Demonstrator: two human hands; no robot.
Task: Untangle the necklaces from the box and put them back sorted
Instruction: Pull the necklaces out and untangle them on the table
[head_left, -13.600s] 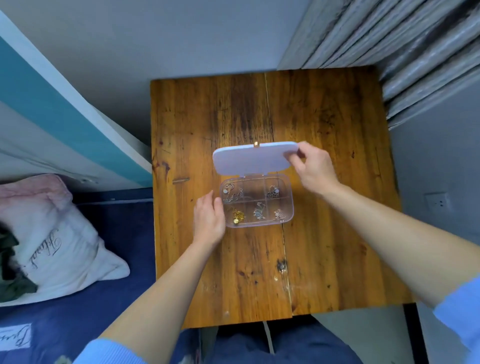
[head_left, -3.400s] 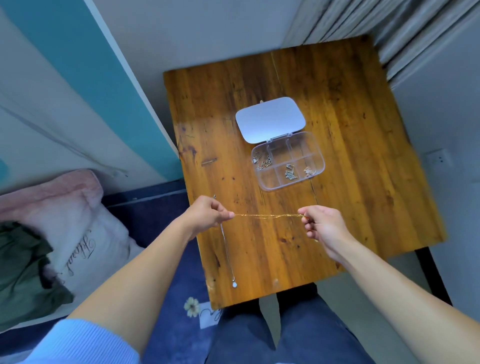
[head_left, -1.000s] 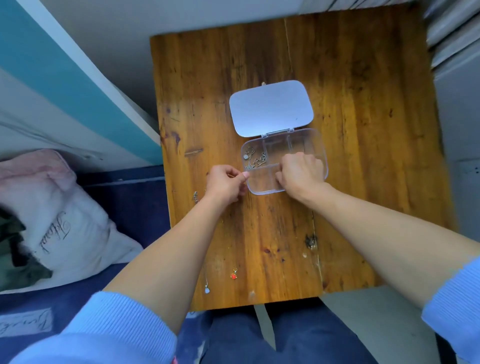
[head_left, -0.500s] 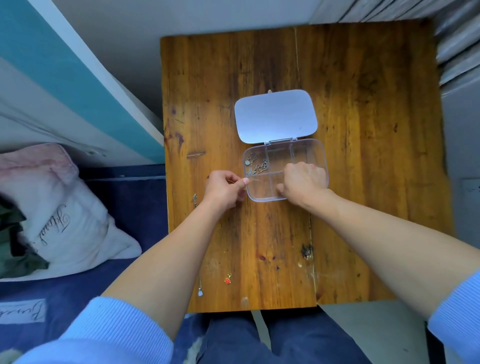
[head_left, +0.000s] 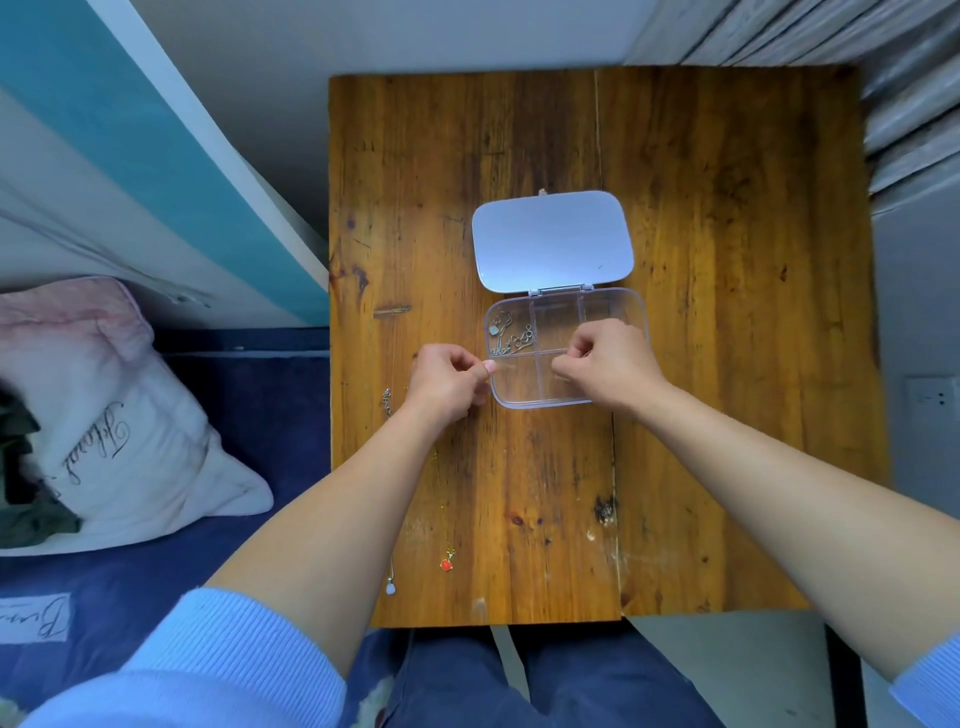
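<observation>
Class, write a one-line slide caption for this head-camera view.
Both hands, left hand and right hand, pinch over the open clear box while two pendant necklaces lie on the wooden table.

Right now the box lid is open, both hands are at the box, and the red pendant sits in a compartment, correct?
Not quite. The head view shows the red pendant lying on the table near its front edge. The lid is open, and the left hand and right hand are at the box.

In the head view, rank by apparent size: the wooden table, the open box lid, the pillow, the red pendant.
1. wooden table
2. pillow, cut off by the frame edge
3. box lid
4. red pendant

All gaps are clear.
</observation>
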